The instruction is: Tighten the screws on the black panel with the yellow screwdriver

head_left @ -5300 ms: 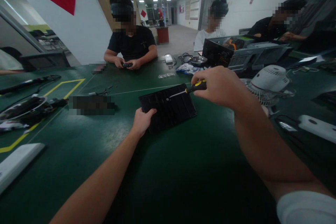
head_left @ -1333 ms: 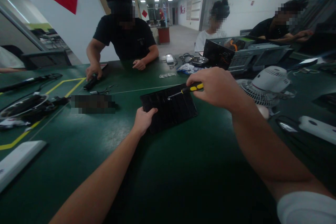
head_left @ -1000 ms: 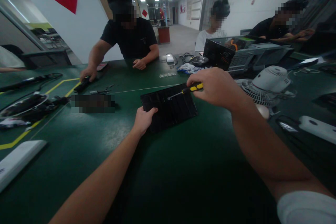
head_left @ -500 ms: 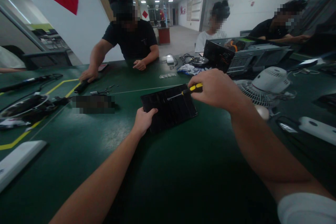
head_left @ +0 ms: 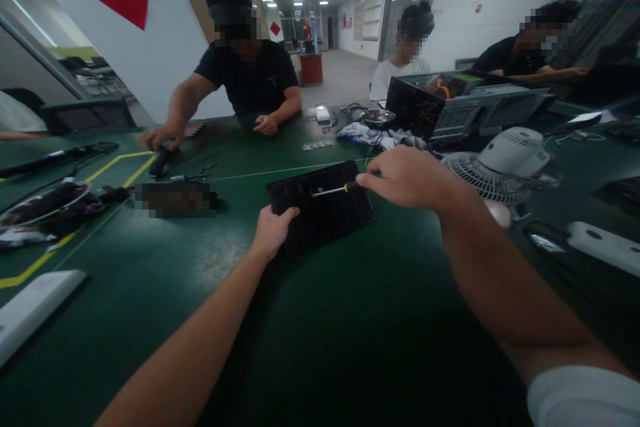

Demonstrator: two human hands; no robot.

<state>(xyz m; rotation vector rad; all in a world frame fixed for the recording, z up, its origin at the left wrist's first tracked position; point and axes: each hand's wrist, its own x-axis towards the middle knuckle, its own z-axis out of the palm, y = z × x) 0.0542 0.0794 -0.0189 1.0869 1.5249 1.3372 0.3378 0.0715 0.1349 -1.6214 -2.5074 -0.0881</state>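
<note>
A flat, black rectangular panel (head_left: 325, 223), which looks like part of an electronic device, lies tilted on the green table (head_left: 350, 327). My left hand (head_left: 274, 230) grips its left edge, thumb on top and fingers hidden beneath. In my right hand (head_left: 407, 177) is a screwdriver (head_left: 330, 192) with a yellow and black handle. Its metal shaft points left, low over the panel's upper middle. Whether the tip touches the surface I cannot tell. A small round pale spot shows on the panel just above the shaft.
White fan parts (head_left: 505, 157) and a white power strip (head_left: 607, 247) lie at the right. An open computer case (head_left: 465, 110) stands behind. Across the table, a co-worker's hand (head_left: 167, 137) holds a dark object. A white bar (head_left: 37, 307) lies at the near left.
The screwdriver has turned flatter, its tip shifting slightly left and down, and my right hand has lowered a little. My left hand and the panel stay put. The co-worker's hand lifted the dark object.
</note>
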